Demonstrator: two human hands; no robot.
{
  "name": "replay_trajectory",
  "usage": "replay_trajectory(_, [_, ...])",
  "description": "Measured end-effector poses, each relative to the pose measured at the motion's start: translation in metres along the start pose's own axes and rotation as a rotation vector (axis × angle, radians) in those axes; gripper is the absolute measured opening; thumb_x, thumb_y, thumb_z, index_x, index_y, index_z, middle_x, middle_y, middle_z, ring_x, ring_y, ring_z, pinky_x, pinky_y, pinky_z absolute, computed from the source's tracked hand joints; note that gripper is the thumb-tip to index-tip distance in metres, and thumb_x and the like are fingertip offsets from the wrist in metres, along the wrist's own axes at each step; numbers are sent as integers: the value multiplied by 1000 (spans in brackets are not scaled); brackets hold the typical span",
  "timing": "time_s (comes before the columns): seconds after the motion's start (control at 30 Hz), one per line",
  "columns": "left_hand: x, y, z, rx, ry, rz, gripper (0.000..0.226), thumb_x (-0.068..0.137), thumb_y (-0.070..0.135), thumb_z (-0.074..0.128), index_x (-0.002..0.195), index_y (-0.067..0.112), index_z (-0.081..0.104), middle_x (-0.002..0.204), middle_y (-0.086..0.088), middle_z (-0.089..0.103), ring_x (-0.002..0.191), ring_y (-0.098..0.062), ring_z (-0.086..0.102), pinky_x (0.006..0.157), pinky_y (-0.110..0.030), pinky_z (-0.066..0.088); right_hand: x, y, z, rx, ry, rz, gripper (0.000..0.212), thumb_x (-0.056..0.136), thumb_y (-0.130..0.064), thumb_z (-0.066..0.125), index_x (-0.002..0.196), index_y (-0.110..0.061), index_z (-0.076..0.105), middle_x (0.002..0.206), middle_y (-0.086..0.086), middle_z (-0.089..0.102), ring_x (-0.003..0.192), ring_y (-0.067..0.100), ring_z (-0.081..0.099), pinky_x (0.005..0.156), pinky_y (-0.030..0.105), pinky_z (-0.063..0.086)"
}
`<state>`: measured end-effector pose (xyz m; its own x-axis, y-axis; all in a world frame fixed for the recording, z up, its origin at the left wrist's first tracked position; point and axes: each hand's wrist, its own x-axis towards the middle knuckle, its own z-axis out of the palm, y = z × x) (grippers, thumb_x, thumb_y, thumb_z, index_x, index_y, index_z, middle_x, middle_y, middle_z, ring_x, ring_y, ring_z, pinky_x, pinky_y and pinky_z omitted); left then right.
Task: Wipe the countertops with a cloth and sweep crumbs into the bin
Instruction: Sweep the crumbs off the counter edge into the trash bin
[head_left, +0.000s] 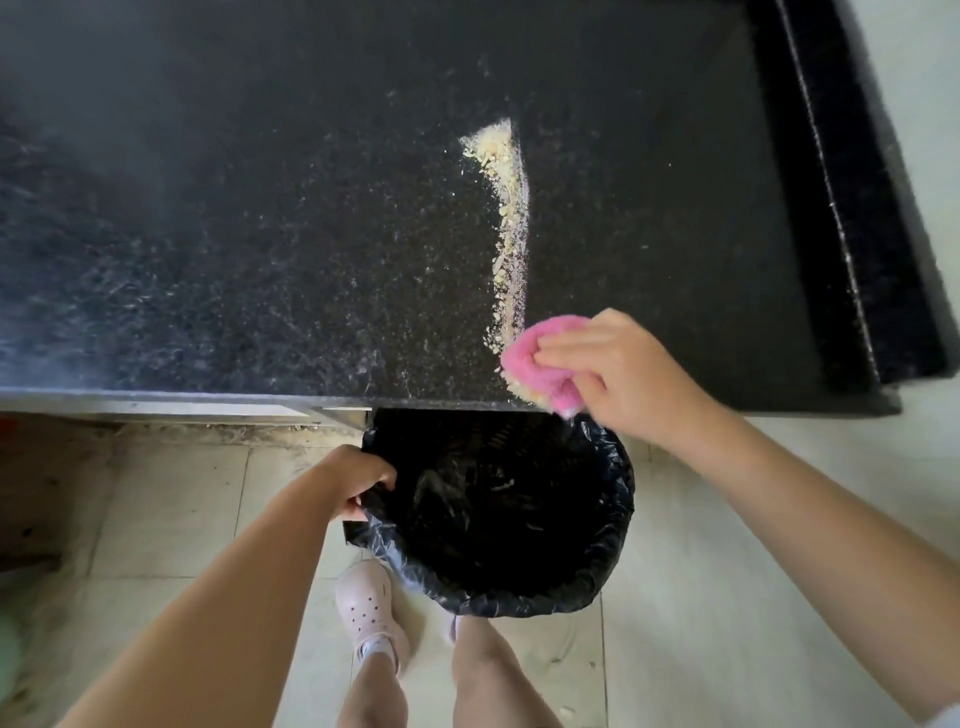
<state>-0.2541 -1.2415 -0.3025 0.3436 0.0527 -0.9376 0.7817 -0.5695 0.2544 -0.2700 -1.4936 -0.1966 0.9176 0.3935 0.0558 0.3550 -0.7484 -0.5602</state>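
Just cloth (540, 364) under right fingers (566, 356)

Countertop (260, 234): black, speckled, dusted with fine pale specks.
Crumbs (506, 208): pale line running toward front edge, small heap under cloth.
Cloth (535, 358): pink, bunched, at counter's front edge.
Right hand (618, 374): gripping cloth.
Bin (597, 545): black-lined, below counter edge, under cloth.
Left hand (358, 480): gripping bin's rim.
Shoe (366, 608): pale, on tiled floor (171, 509).
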Motion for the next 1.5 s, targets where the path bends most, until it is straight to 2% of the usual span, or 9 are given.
replay_trajectory(0.17, [-10, -4, -2, 3, -8, -10, 11, 78, -11, 52, 73, -1, 50, 71, -15, 50, 58, -26, 52, 45, -26, 48, -46, -32, 29, 0, 149, 41, 33, 74, 2, 39, 81, -5, 71, 82, 7, 71, 66, 28, 61, 74, 28, 39])
replay_trajectory(0.33, [-17, -4, -3, -13, -10, -1, 14, 79, -13, 49, 72, -1, 48, 69, -14, 48, 55, -25, 50, 33, -18, 44, -56, -40, 62, -23, 90, 98, 30, 69, 2, 38, 73, -10, 66, 70, -2, 66, 65, 9, 39, 67, 23, 39])
replay_trajectory(0.47, [-10, -6, -4, 7, 6, 10, 8, 76, -11, 52, 79, -3, 49, 78, -18, 50, 68, -31, 53, 64, -34, 52, -52, -26, 78, 125, 129, 417, 27, 74, -3, 41, 71, -5, 68, 59, 2, 64, 60, 12, 48, 53, 22, 41])
replay_trajectory(0.53, [-10, -7, -5, 26, 31, 15, 9, 74, -9, 55, 79, -3, 50, 86, -20, 50, 77, -33, 53, 75, -39, 50, -53, -25, 88, 148, 60, 417, 33, 77, -10, 39, 77, -4, 71, 69, 2, 70, 72, 13, 55, 64, 22, 49])
replay_trajectory(0.63, [-8, -6, -6, 35, 50, 17, 10, 75, -10, 54, 74, -2, 49, 82, -19, 49, 77, -33, 53, 73, -40, 50, -54, -16, 99, 233, -79, 542, 24, 89, -7, 47, 94, -3, 71, 87, 8, 72, 82, 14, 63, 79, 19, 47])
replay_trajectory(0.73, [-7, -5, -3, 35, 57, 15, 13, 76, -11, 51, 70, -1, 47, 70, -15, 47, 64, -28, 51, 63, -35, 48, -57, -17, 108, 337, -84, 648, 24, 89, -6, 50, 98, -18, 69, 73, -8, 67, 58, -3, 58, 56, 7, 42])
replay_trajectory(0.87, [-7, -5, -4, 44, 67, 16, 12, 77, -12, 50, 72, -1, 47, 68, -14, 46, 59, -26, 49, 60, -34, 47, -65, -20, 122, 319, -134, 761, 23, 90, -7, 52, 82, -21, 69, 76, -3, 65, 61, -2, 57, 57, 15, 45])
replay_trajectory(0.97, [-6, -5, -4, 62, 82, 25, 13, 77, -11, 50, 71, -1, 46, 68, -14, 46, 59, -26, 50, 60, -34, 47, -69, -19, 128, 221, -186, 815, 45, 90, -9, 48, 51, -28, 37, 49, -8, 44, 40, 3, 44, 39, 13, 27])
replay_trajectory(1.5, [6, -11, -5, 108, 103, 35, 18, 74, -9, 53, 91, -6, 49, 90, -24, 50, 84, -36, 57, 85, -47, 50, -73, -10, 116, 115, -337, 800, 31, 83, -3, 48, 53, -8, 41, 53, 4, 41, 56, 20, 40, 50, 29, 28])
